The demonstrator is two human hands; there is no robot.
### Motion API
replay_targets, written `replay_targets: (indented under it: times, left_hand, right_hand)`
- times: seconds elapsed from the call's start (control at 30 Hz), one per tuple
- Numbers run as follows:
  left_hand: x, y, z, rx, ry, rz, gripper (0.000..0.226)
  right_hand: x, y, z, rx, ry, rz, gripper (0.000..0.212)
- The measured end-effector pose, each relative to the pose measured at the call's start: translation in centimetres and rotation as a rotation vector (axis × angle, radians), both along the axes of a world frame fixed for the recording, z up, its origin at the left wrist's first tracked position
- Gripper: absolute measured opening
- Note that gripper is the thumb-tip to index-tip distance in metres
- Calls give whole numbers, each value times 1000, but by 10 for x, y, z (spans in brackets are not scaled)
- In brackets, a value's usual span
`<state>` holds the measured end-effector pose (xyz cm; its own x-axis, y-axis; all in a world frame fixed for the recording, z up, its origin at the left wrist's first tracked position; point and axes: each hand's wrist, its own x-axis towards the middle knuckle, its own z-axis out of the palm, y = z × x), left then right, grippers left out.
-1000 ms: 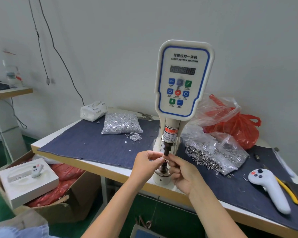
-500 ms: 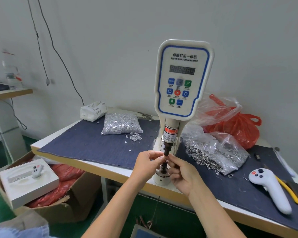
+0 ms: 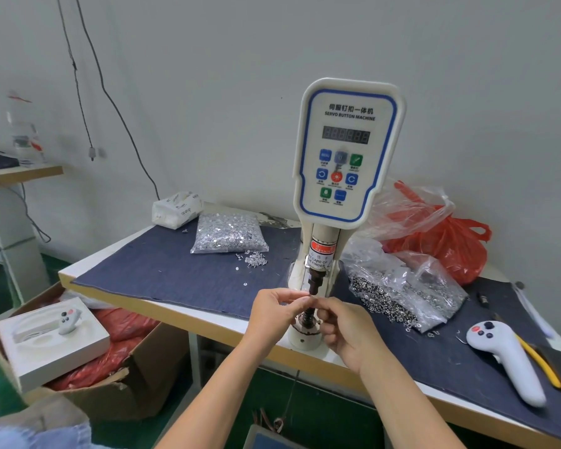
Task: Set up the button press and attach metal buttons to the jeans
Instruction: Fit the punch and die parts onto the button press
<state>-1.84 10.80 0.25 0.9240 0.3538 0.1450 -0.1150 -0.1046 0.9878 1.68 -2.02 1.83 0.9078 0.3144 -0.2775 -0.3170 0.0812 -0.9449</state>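
A white servo button machine (image 3: 347,150) stands at the table's front edge. Its dark upper die (image 3: 314,283) hangs above the lower die (image 3: 306,320) in the round base. My left hand (image 3: 272,314) pinches a small metal part just under the upper die. On the other side of the die, my right hand (image 3: 345,328) has its fingers curled at the same spot, and what they hold is hidden. A clear bag of silver tacks (image 3: 229,233) lies left of the machine. An open bag of dark metal buttons (image 3: 399,293) lies to its right.
Denim cloth (image 3: 162,270) covers the table top. A white handheld controller (image 3: 506,358) and a yellow-handled tool (image 3: 538,361) lie at the right. A red plastic bag (image 3: 441,241) sits behind the buttons. A tissue pack (image 3: 177,209) is at the back left. A cardboard box (image 3: 88,367) stands on the floor.
Both hands stay at the die with only slight finger shifts. Nothing else has moved.
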Motion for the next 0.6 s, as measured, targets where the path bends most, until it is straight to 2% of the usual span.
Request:
replay_targets:
  times: [0.1, 0.27, 0.4, 0.53, 0.6]
  left_hand:
    - [1, 1, -2, 29, -15, 20, 7]
    - [1, 4, -3, 55, -25, 38, 5]
    - [0, 4, -3, 13, 3, 104, 8]
    - [3, -1, 5, -75, 135, 73, 2]
    - [5, -3, 10, -132, 211, 51, 7]
  right_hand:
    - [-1, 1, -1, -106, -86, 1, 7]
    - [-3, 3, -1, -172, -159, 8, 26]
    - [-3, 7, -6, -151, -143, -58, 15]
    - [-2, 5, -12, -116, -155, -208, 14]
    - [-2, 1, -15, -90, -152, -261, 11]
